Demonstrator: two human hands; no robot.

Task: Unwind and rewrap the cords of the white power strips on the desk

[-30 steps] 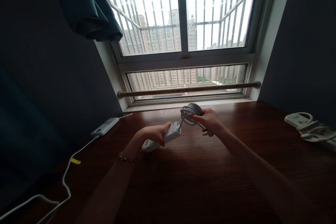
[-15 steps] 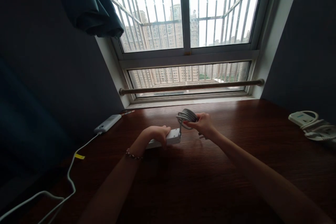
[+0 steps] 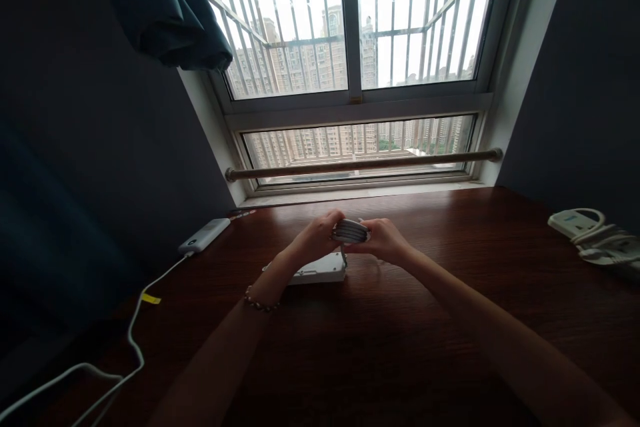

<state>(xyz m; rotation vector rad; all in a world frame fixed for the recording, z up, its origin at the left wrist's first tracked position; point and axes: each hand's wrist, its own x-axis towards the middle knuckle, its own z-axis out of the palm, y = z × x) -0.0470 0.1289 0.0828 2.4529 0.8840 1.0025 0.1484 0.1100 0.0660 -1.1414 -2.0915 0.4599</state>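
A coiled grey-white power cord (image 3: 351,231) is held between my two hands, just above the tabletop. My left hand (image 3: 319,235) grips the coil's left side, and my right hand (image 3: 386,241) closes on its right side. Below and slightly left of the coil, a white power strip (image 3: 323,268) lies on the table, its left part behind my left wrist. The cord runs down to the strip's right end. The plug is hidden by my right hand or the coil.
The brown wooden table (image 3: 450,320) spreads around my hands. On the left lies a white device (image 3: 205,235) with a white cable (image 3: 133,337) and yellow tag. Another power strip with a wrapped cord (image 3: 600,237) sits at the right edge. A barred window stands behind.
My left hand has let go of the power strip and moved up and right to the cord coil. My right hand has shifted slightly, and the coil is now squeezed more compactly between both hands.
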